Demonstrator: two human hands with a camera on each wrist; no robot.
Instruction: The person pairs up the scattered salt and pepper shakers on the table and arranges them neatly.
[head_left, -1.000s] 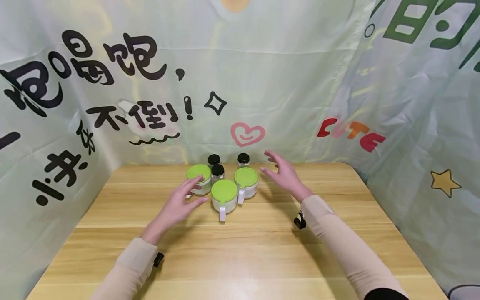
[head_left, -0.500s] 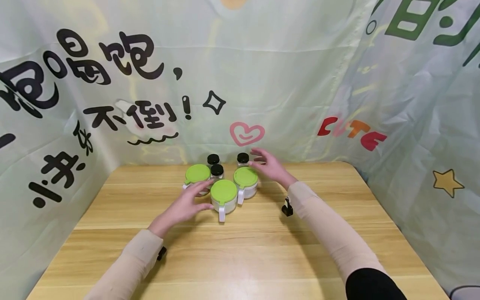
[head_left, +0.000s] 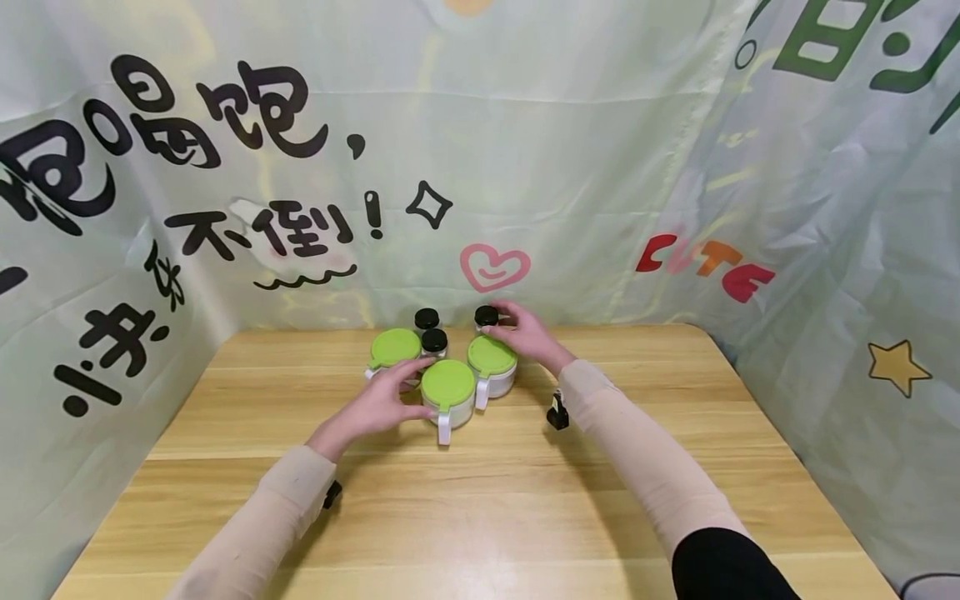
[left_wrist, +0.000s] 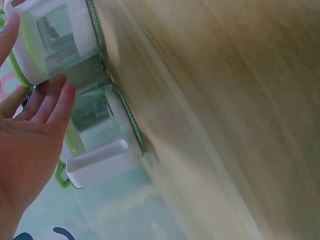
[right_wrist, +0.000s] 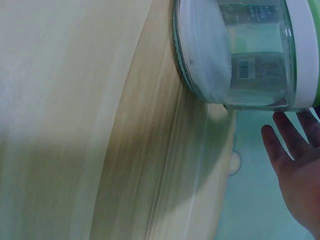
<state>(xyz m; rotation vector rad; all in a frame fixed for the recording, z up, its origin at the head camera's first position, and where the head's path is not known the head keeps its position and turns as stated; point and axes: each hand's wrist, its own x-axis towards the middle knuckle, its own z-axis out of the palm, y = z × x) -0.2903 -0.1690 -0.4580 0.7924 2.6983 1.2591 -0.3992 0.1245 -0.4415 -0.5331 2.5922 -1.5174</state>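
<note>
Three glass seasoning jars with green lids and white handles stand together in the head view: a front jar (head_left: 448, 386), a left jar (head_left: 395, 346) and a right jar (head_left: 492, 357). My left hand (head_left: 378, 402) is at the front jar's left side, thumb near its handle, fingers reaching behind. In the left wrist view its fingers (left_wrist: 57, 102) look nearly straight beside the jar. My right hand (head_left: 525, 336) reaches over the right jar, thumb and index finger around the cap of a small black-capped jar (head_left: 486, 316); that jar's lower part is hidden.
Two more small black-capped jars stand between and behind the green lids, a rear one (head_left: 427, 319) and a nearer one (head_left: 434, 342). The wooden table (head_left: 480, 508) ends at a printed cloth backdrop (head_left: 585, 167) just behind the jars.
My right hand has moved left and its thumb and index finger have come together around the small jar's cap. My left hand has moved right, up to the front jar. The jars stand where they were.
</note>
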